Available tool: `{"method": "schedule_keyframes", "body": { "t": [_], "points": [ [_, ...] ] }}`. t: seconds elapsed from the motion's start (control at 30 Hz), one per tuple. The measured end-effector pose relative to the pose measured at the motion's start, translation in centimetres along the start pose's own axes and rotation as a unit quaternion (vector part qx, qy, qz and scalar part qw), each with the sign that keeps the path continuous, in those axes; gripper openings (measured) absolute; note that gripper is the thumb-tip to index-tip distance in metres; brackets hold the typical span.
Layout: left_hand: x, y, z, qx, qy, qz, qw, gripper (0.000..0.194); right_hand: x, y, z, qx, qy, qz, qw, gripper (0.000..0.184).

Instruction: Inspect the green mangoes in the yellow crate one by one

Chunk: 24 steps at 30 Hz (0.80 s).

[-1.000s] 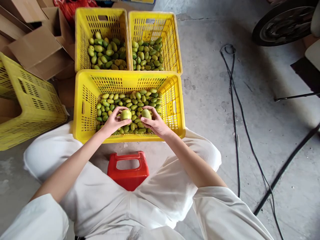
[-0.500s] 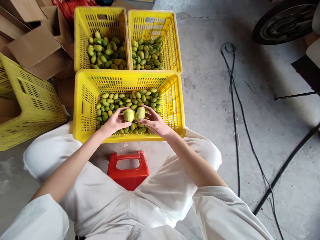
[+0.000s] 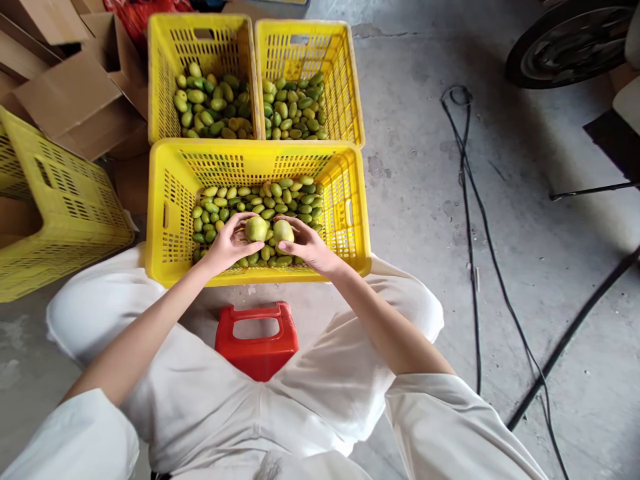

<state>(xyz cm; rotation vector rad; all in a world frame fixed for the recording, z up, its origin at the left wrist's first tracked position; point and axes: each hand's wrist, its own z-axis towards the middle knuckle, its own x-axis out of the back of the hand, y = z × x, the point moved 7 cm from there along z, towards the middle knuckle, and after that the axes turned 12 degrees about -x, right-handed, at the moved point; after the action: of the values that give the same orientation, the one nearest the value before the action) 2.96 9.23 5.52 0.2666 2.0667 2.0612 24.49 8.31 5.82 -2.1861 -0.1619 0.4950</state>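
Observation:
Over the front yellow crate (image 3: 257, 280), my left hand (image 3: 233, 243) has its fingers curled round a pale green mango (image 3: 257, 229). A second mango (image 3: 283, 232), yellow-green and rounded, is gripped in my right hand (image 3: 311, 247) with the thumb at its near side. A narrow gap separates the two held fruits. Beneath them lie many smaller green and yellow fruits (image 3: 220, 203) spread across the crate's bottom. Both hands hide part of this layer.
Two more yellow crates (image 3: 200, 23) with larger green fruits stand behind. At left are a tilted yellow crate (image 3: 75, 193) and cardboard boxes (image 3: 75, 93). A red plastic stool (image 3: 257, 357) sits between my legs. Black cables (image 3: 470, 220) and a wheel (image 3: 565, 47) are at right.
The mango in my right hand has turned and moved slightly right and down, away from the other. My left hand has barely shifted.

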Motion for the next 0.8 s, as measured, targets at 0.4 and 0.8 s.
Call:
{"method": "schedule_keyframes", "body": {
  "t": [0.4, 0.8],
  "points": [
    [-0.4, 0.3, -0.3, 0.029, -0.010, 0.013, 0.999, 0.089, -0.1, -0.2, -0.1, 0.008, -0.011, -0.003, 1.000, 0.104],
    [-1.1, 0.2, -0.5, 0.027, -0.016, -0.067, 0.997, 0.084, -0.8, -0.7, -0.6, 0.010, -0.009, 0.010, 1.000, 0.100]
  ]
}}
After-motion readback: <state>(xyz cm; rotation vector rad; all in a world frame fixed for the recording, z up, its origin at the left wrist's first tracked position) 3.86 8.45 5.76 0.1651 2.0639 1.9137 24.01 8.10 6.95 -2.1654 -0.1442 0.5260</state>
